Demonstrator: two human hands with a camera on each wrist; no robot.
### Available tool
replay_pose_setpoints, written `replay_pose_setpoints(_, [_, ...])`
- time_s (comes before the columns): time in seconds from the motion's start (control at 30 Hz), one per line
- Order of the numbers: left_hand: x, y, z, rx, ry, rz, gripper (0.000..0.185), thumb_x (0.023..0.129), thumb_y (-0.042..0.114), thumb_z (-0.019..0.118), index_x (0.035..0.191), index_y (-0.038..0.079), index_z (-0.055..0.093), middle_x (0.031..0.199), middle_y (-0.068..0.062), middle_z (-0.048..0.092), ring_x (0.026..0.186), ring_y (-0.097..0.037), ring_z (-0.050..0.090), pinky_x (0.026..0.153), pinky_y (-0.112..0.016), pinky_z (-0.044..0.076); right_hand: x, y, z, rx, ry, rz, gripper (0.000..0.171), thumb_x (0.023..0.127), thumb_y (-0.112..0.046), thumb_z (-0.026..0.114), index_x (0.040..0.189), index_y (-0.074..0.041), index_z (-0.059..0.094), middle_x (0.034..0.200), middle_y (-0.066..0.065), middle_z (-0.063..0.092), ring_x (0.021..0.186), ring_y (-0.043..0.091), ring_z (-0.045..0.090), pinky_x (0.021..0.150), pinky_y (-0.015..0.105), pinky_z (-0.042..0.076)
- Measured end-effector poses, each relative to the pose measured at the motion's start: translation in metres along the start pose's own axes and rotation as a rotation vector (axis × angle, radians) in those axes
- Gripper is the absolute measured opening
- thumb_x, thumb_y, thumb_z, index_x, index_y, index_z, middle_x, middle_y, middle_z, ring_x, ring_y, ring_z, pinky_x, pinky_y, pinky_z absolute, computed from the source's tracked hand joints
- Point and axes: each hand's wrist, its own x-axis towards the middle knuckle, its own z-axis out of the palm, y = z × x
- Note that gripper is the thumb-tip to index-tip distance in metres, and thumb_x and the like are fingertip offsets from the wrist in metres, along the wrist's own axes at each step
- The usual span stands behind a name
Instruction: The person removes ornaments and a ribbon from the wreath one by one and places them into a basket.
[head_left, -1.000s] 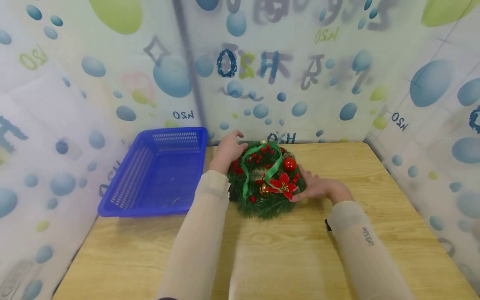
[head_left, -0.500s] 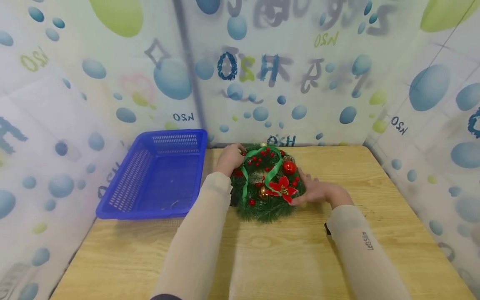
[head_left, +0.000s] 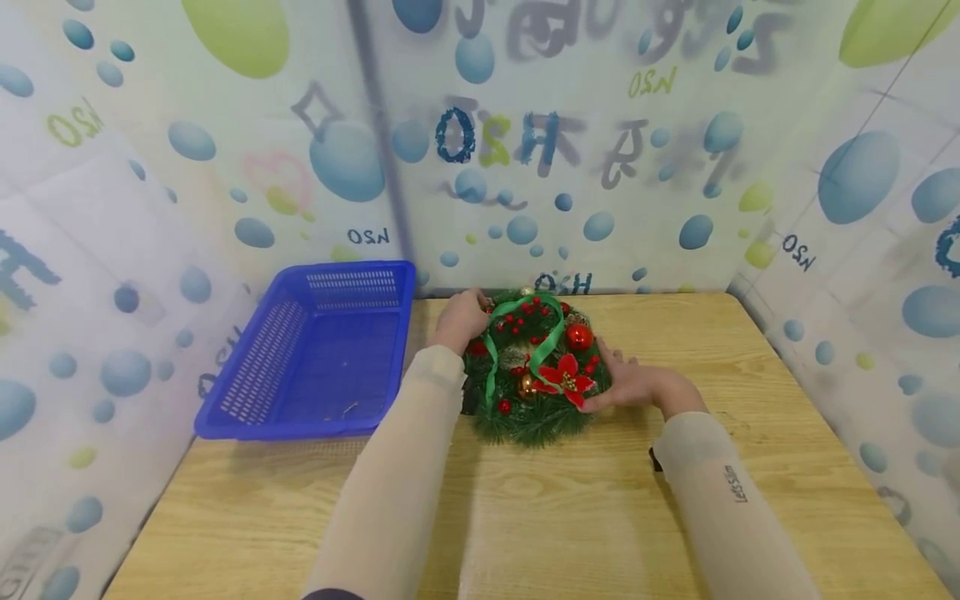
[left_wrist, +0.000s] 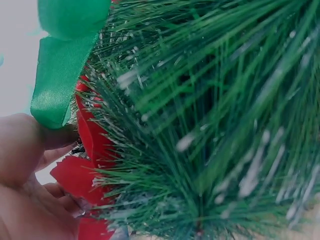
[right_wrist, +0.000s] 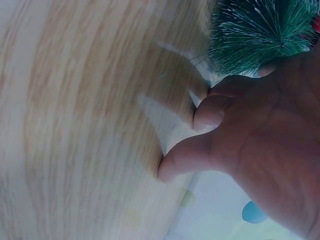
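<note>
A green Christmas wreath lies on the table, trimmed with a green ribbon, red berries, a red bauble and a red poinsettia. My left hand grips its upper left side. In the left wrist view, the thumb is by the ribbon and the other fingers reach behind red petals. On the opposite side, my right hand is spread against the wreath's edge, thumb near the poinsettia. The right wrist view shows several of its fingertips down at the wood, with one beside the needles.
A blue plastic basket with perforated sides stands left of the wreath, close to the left forearm. The wooden table meets patterned walls at the back and both sides.
My left hand has come down onto the wreath's upper left side, its raised fingers now closed on it. The wreath has barely shifted, and the right hand stays in place.
</note>
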Motion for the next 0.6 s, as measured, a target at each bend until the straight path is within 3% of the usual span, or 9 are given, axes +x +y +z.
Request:
replay_pose_setpoints(0.13, [0.0023, 0.0015, 0.0004, 0.009, -0.039, -0.006, 0.035, 0.095, 0.012, 0.051, 0.129, 0.020, 0.057, 0.097, -0.008, 0.068, 0.062, -0.019, 0.049, 0.060, -0.034, 0.041, -0.0009, -0.0006, -0.0003, 0.000, -0.002, -0.003, 0.139, 0.070, -0.071, 0.073, 0.150, -0.026, -0.030, 0.159, 0.025, -0.021, 0.144, 0.055, -0.018, 0.108, 0.077, -0.001])
replay_pose_setpoints(0.23, [0.0056, 0.0020, 0.0017, 0.008, -0.078, -0.017, 0.039, 0.096, 0.012, 0.049, 0.132, 0.022, 0.056, 0.073, -0.006, 0.063, 0.050, -0.016, 0.039, 0.052, -0.032, 0.037, -0.0014, -0.0009, -0.0004, 0.007, -0.009, -0.007, 0.138, 0.071, -0.070, 0.073, 0.151, -0.025, -0.030, 0.159, 0.026, -0.022, 0.143, 0.055, -0.018, 0.108, 0.076, -0.001])
replay_pose_setpoints(0.37, [0.0086, 0.0006, 0.0037, 0.000, -0.096, -0.030, 0.043, 0.096, 0.011, 0.049, 0.136, 0.024, 0.056, 0.059, -0.002, 0.055, 0.045, -0.013, 0.032, 0.047, -0.030, 0.033, -0.0023, -0.0020, -0.0012, 0.003, -0.010, -0.014, 0.138, 0.071, -0.069, 0.074, 0.151, -0.023, -0.029, 0.159, 0.027, -0.022, 0.143, 0.056, -0.017, 0.108, 0.076, -0.002])
replay_pose_setpoints(0.47, [0.0070, -0.0005, 0.0049, -0.005, -0.081, -0.037, 0.042, 0.097, 0.014, 0.050, 0.139, 0.022, 0.054, 0.068, -0.003, 0.060, 0.050, -0.014, 0.037, 0.051, -0.031, 0.035, -0.0032, -0.0025, -0.0022, 0.000, -0.004, -0.017, 0.140, 0.069, -0.070, 0.074, 0.151, -0.023, -0.029, 0.159, 0.027, -0.021, 0.143, 0.055, -0.017, 0.109, 0.076, -0.002])
replay_pose_setpoints(0.6, [0.0017, -0.0022, 0.0087, -0.003, 0.002, -0.033, 0.037, 0.099, 0.023, 0.055, 0.135, 0.016, 0.057, 0.107, -0.005, 0.068, 0.073, -0.017, 0.057, 0.067, -0.034, 0.047, -0.0033, -0.0022, -0.0023, 0.006, -0.004, -0.016, 0.140, 0.069, -0.070, 0.075, 0.151, -0.024, -0.029, 0.159, 0.026, -0.021, 0.143, 0.055, -0.017, 0.109, 0.075, -0.002])
